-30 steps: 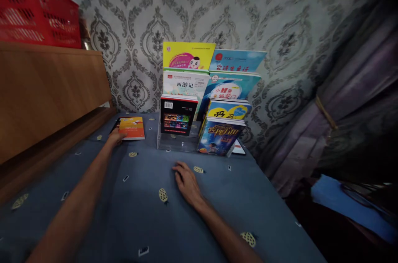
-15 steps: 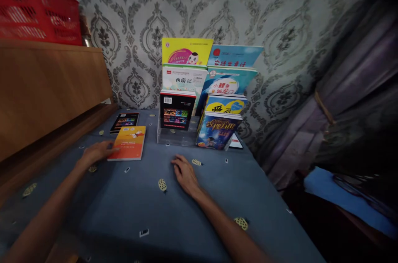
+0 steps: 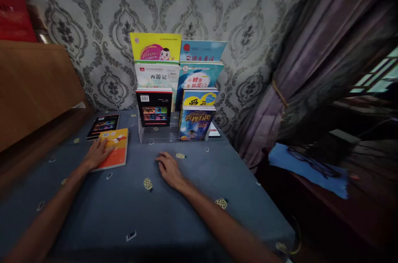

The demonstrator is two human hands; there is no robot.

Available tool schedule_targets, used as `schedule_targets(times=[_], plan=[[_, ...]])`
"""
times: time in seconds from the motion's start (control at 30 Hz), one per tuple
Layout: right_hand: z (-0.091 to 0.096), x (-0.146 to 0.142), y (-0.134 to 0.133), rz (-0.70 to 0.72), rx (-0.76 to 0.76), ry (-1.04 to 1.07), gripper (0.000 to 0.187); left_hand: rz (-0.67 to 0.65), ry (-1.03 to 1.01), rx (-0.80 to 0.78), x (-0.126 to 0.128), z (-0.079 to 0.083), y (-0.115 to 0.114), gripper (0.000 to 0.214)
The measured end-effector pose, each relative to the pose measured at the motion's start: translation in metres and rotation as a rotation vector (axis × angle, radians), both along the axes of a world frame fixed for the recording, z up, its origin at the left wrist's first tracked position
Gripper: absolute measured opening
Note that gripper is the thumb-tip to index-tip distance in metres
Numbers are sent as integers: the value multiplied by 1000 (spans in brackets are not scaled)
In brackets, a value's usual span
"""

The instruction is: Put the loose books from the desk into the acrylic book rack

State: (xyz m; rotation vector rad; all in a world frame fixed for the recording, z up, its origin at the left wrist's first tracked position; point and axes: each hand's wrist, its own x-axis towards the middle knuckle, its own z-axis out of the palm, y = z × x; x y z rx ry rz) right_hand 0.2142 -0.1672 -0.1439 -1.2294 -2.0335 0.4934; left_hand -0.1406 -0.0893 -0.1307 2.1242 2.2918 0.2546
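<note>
My left hand (image 3: 95, 155) lies on the left part of an orange-and-yellow paperback book (image 3: 118, 147), fingers stretched over its cover. Just behind that book a dark book (image 3: 104, 125) with small colourful pictures lies flat. My right hand (image 3: 169, 169) rests on the blue tablecloth with loosely bent fingers apart, holding nothing. Ahead of it stands a clear plastic book rack (image 3: 158, 135). Its left column has a black book (image 3: 154, 107), a white book (image 3: 158, 74) and a yellow book (image 3: 155, 45). A blue-purple book (image 3: 197, 124) fronts the right column.
Behind the rack is a patterned wall (image 3: 124, 10). A phone-like device (image 3: 214, 131) lies by the rack's right side. At left stands a wooden cabinet (image 3: 34, 88) with a red basket (image 3: 14, 14) on it. Right of the table are a curtain (image 3: 298, 59) and glasses on blue cloth (image 3: 280, 159).
The view has swung to the right. My left hand has moved further over the orange-and-yellow book, which sits slightly more turned. My right hand stays resting on the table.
</note>
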Motion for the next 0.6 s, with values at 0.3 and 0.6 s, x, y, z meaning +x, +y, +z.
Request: schedule_targets(times=[0.3,0.6], plan=[[6,-2,-3,11,-35,-29,32,-46,-89,-11,43,-13,-70,81],[17,-8,-17,123,92,-66,32,-183,-165,124,98,-37,-130,75]])
